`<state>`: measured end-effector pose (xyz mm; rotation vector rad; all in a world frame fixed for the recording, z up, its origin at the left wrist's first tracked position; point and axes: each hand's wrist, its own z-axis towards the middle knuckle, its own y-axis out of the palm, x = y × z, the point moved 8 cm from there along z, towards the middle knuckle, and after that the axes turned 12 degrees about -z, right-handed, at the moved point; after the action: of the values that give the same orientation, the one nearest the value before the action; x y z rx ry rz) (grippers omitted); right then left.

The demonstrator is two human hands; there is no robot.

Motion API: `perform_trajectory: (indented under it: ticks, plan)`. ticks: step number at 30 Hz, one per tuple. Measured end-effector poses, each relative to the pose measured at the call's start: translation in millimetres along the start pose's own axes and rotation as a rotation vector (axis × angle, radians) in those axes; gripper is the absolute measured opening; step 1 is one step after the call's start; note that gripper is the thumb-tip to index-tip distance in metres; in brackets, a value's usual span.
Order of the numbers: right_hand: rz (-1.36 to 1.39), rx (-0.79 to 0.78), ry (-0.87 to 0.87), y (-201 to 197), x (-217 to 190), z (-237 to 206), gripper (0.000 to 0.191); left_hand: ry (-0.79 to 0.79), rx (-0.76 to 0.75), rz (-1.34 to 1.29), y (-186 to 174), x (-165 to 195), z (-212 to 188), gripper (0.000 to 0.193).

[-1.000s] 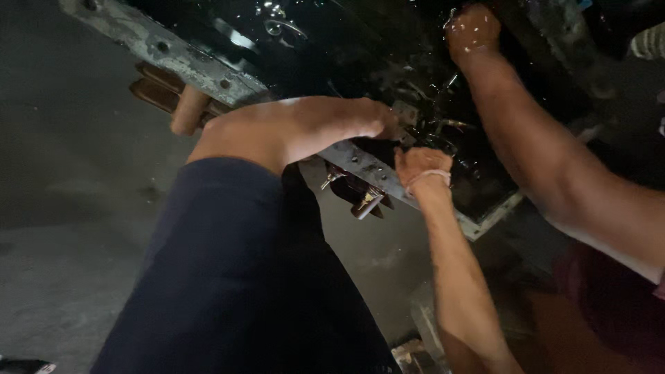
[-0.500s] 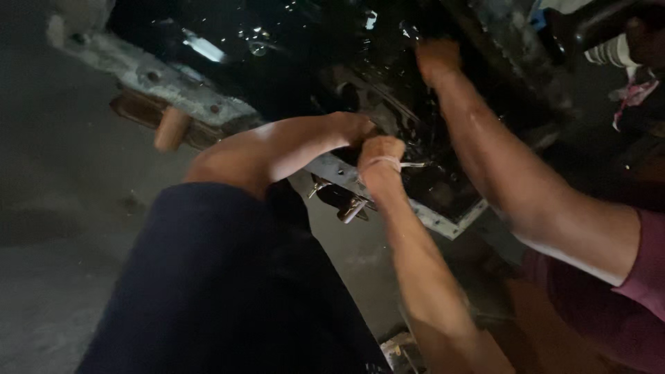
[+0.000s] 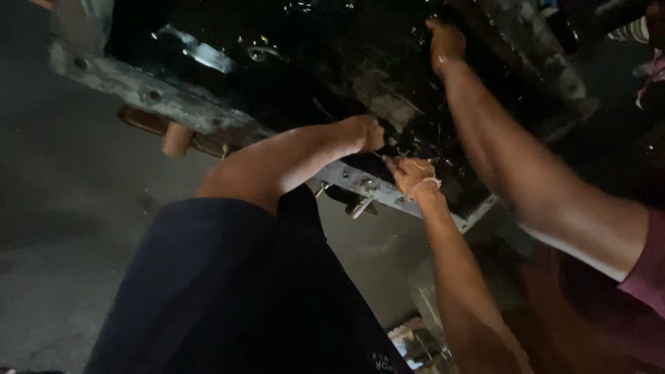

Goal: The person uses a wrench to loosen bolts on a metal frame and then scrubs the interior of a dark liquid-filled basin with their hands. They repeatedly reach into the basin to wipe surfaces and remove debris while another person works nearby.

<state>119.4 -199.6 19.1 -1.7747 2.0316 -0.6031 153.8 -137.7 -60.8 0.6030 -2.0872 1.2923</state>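
Observation:
A big metal housing (image 3: 173, 97) with a grey bolted flange and a black, oily inside fills the top of the view. My left hand (image 3: 365, 131), on an arm in a dark blue sleeve, is curled into a fist just inside the flange; what it grips is hidden. My right hand (image 3: 410, 173), with a light thread band on the wrist, lies just below it with its fingers on the flange edge (image 3: 360, 183). A co-worker's hand (image 3: 445, 41), on an arm in a maroon sleeve, reaches deep into the housing at the upper right.
A brown wooden handle (image 3: 176, 138) sticks out under the flange at the left. Small metal fittings (image 3: 360, 206) hang below the flange by my hands. Grey concrete floor (image 3: 62, 242) lies at the left. Some clutter (image 3: 415, 339) shows at the bottom.
The view has shifted a little. My two hands stay at the same spot on the flange, the right one now slightly lower. The co-worker's hand remains deep in the housing.

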Motion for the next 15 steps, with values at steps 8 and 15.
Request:
perform_trajectory:
  ticks: [8, 15]
  plan:
    - [-0.243, -0.217, 0.063, 13, -11, -4, 0.07, -0.082, 0.089, -0.233, 0, -10, -20, 0.025]
    - [0.105, 0.054, -0.075, 22, 8, 9, 0.048, -0.1, 0.176, -0.243, 8, -12, -6, 0.028]
